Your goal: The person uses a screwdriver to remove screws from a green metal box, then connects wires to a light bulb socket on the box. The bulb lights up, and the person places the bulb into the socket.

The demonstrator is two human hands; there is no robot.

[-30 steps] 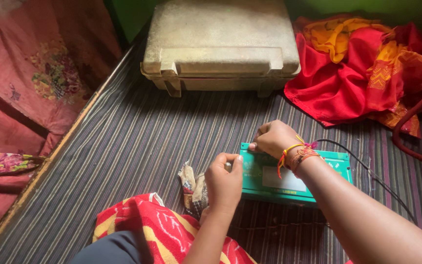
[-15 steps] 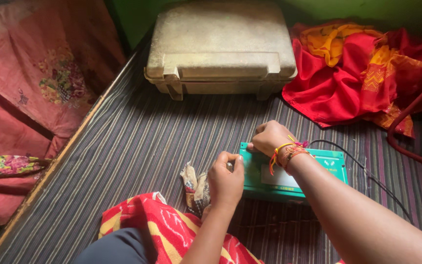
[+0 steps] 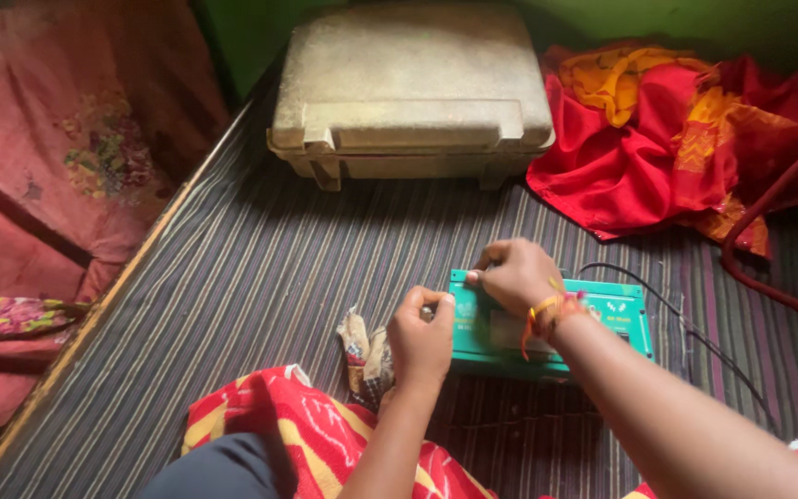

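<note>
Both hands sit on the green box (image 3: 556, 328): left hand (image 3: 420, 340) curled at its near corner, right hand (image 3: 513, 274) pinching its top edge. Looks barely started, box closed.

We've got open striped mat (image 3: 260, 277) left of the green box (image 3: 621, 319); beige case (image 3: 408, 88) blocks behind it

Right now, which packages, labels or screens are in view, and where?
Flat green rectangular box: on the striped mat, under both hands, right hand on top, left hand at its left end.
Pale rectangular label: on the box's top, partly hidden by the right wrist.
</note>
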